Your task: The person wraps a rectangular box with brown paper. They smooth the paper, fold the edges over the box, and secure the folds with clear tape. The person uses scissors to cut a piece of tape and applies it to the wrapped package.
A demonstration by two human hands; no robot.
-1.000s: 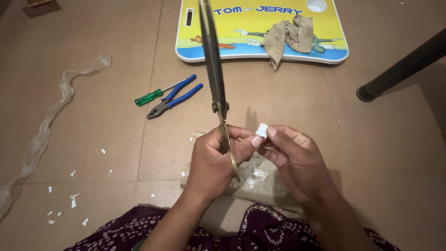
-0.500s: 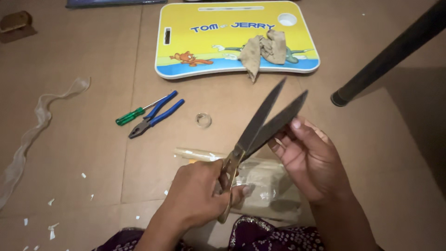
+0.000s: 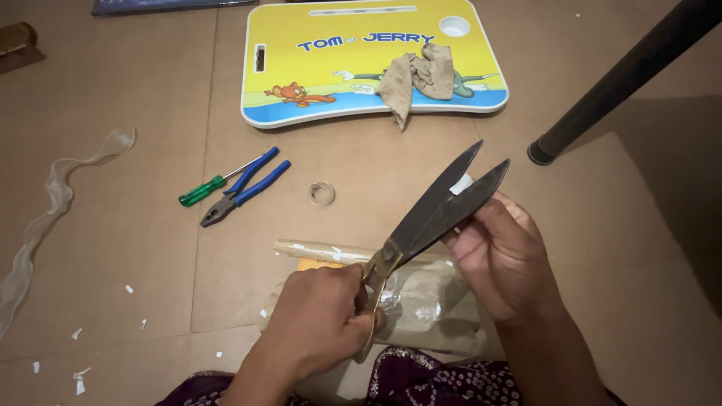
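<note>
The left hand [image 3: 320, 323] grips the handles of the scissors [image 3: 429, 218], blades parted and pointing up and away to the right. The right hand [image 3: 500, 259] pinches a small white scrap [image 3: 461, 184] between the blades. A plastic packet [image 3: 421, 301] lies on the floor [image 3: 150, 248] under both hands.

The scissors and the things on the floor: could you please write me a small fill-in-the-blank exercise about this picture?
1. The left hand grips the handles of the scissors, whose blades stand ____.
2. The right hand holds a small ____ piece between the blades.
3. The pliers on the floor have ____ handles.
4. A crumpled cloth lies on the ____ lap tray.

Missing words: open; white; blue; yellow
</note>
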